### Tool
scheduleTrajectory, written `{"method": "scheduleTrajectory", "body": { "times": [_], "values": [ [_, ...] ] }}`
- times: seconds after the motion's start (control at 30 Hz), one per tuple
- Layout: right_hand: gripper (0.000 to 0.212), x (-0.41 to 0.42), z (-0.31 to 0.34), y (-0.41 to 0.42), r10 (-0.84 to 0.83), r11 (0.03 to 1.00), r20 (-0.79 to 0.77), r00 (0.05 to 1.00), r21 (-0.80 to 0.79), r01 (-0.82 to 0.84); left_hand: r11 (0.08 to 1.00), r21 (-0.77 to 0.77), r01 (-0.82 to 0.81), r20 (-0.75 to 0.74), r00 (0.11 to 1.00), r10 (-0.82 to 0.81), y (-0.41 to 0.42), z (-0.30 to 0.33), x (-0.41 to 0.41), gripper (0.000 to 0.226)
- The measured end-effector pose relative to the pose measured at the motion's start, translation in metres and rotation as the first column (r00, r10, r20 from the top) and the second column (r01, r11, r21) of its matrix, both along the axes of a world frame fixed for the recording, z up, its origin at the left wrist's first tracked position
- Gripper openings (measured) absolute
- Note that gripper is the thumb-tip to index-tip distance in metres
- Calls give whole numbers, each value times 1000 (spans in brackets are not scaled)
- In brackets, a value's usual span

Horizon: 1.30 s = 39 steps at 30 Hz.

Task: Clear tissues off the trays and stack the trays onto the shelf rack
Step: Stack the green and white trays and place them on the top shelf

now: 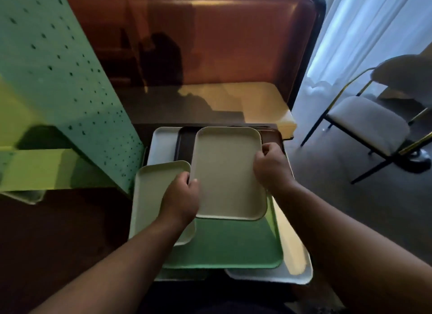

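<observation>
A beige tray (228, 173) lies on top of a pile of trays in the middle of the head view. My left hand (181, 197) grips its left edge and my right hand (271, 166) grips its right edge. Under it lie a green tray (233, 246), a pale cream tray (152, 197) at the left, a dark brown tray (185, 143) and white trays (297, 262). No tissue shows on any tray. The green perforated shelf rack (58, 84) stands at the left, with a pale tray (25, 195) poking out of its lower part.
Beyond the pile stands a reddish-brown upholstered bench (210, 45) with a yellowish seat. A chair (367, 124) with a white cushion and thin metal legs stands on the grey floor at the right, beside white curtains (364, 28).
</observation>
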State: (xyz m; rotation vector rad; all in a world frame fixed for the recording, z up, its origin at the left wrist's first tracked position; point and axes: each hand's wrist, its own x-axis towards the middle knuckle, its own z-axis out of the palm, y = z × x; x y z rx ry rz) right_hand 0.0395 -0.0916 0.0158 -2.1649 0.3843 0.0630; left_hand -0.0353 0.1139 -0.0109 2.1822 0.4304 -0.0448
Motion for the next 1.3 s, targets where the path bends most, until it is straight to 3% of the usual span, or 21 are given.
{"method": "scheduleTrajectory", "body": {
  "times": [0.13,0.23,0.5,0.6,0.73,0.8,0.9,0.97,1.07,1.13,1.23,1.3],
  "values": [
    [20,-30,-33,87,144,989,-180,973,59,-136,992,125,-36,-118,992,51,98,-24,-32,25],
    [24,-39,-49,124,210,977,-215,954,19,-211,980,200,-9,-183,982,46,140,-42,-43,23],
    [59,-46,-81,146,191,968,-409,892,-73,-241,956,274,108,-395,919,10,152,-74,-51,30],
    [43,-53,-89,149,234,961,-516,824,-8,-277,964,250,93,-394,919,14,146,-73,-46,21],
    [30,-49,-84,140,266,963,-448,853,163,-215,974,227,-12,-360,928,96,138,-62,-36,48],
    [27,-40,-70,121,333,938,-405,852,231,-257,981,179,-75,-266,956,122,133,-52,-30,61],
    [26,-21,-41,81,524,842,-403,750,377,-386,985,125,-120,-88,987,132,122,-37,-20,70],
    [23,-6,-22,56,605,792,-452,656,428,-435,993,46,-109,-128,985,114,111,-29,-12,64],
    [19,13,-13,34,589,793,-522,617,227,-565,999,-23,33,-233,972,-37,92,-26,-10,34],
    [26,17,-21,26,527,816,-506,683,75,-574,998,-48,40,-269,962,-52,80,-29,-17,21],
    [43,8,-38,15,450,867,-424,786,-5,-499,998,-38,45,-352,934,-55,67,-39,-31,18],
    [43,0,-46,11,425,878,-366,828,-56,-476,998,3,65,-398,916,-58,61,-45,-37,17]
  ]
}}
